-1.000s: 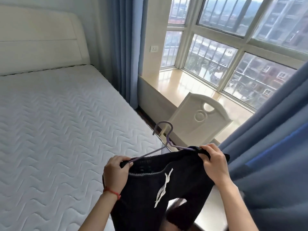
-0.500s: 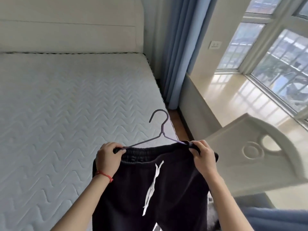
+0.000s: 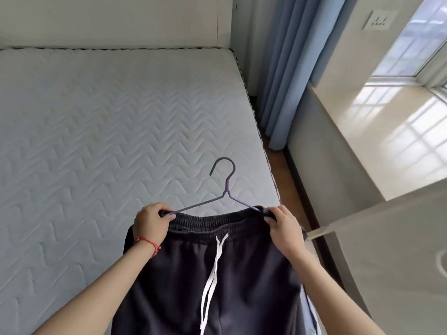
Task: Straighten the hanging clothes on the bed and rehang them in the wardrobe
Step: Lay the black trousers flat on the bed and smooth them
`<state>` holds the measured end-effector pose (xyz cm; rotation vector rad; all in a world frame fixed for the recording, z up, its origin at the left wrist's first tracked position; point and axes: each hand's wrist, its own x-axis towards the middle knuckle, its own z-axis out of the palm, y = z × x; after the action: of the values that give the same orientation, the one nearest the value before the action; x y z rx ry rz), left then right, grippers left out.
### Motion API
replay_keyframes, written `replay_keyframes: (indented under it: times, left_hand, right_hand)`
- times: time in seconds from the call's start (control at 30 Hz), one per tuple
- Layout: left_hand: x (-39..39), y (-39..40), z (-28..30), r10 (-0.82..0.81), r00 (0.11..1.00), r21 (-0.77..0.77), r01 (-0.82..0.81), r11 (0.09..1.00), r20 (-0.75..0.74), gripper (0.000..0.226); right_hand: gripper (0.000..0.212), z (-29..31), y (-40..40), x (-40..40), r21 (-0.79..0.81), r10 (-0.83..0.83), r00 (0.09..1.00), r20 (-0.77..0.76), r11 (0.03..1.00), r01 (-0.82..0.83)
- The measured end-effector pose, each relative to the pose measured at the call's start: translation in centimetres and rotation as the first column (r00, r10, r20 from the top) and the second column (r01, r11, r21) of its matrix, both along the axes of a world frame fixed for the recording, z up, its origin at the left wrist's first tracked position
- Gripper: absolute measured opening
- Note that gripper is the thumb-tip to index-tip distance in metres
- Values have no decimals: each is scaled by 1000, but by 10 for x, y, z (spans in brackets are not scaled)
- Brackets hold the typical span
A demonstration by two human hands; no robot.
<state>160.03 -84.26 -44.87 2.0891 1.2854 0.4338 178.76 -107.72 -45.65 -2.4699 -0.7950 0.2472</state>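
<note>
Bed (image 3: 108,141) below; your left hand (image 3: 151,220) and right hand (image 3: 281,221) each grip a waistband end of the shorts (image 3: 217,274) on the hanger (image 3: 226,189). Uneven pull could slip it off.

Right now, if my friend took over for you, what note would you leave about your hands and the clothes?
Left hand grips the left end of the purple hanger and the waistband.
Right hand grips the right end the same way.
The dark shorts hang on the hanger, held up over the bed edge, white drawstring dangling.
Done: shorts picked up, waistband spread.
Left: finish straightening, hang in the wardrobe, which is out of view.
</note>
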Motion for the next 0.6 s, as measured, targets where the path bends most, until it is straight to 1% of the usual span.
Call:
replay_keyframes:
  times: [0.1,0.2,0.33,0.4,0.5,0.6]
  left_hand:
    - [13,13,-55,-34,998,-2,34,999,-49,10]
    - [26,25,-101,-50,996,5,50,999,-69,10]
    - [44,48,-155,-28,994,-8,28,1000,-108,11]
    - [49,61,-182,-28,991,-25,24,999,-132,11]
    - [60,73,-214,-3,991,-24,-1,1000,-133,12]
    - [79,88,-229,15,997,29,-13,1000,-75,13]
  right_hand:
    - [25,-58,11,16,-116,56,998,1,992,-56]
    - [25,-108,23,30,-179,82,997,-14,980,-84]
    - [25,-163,51,47,-294,157,986,50,946,-136]
    - [26,-185,67,54,-344,173,984,52,928,-145]
    - [26,-212,86,67,-344,134,988,77,934,-100]
    - [24,-225,105,88,-293,105,984,146,954,-59]
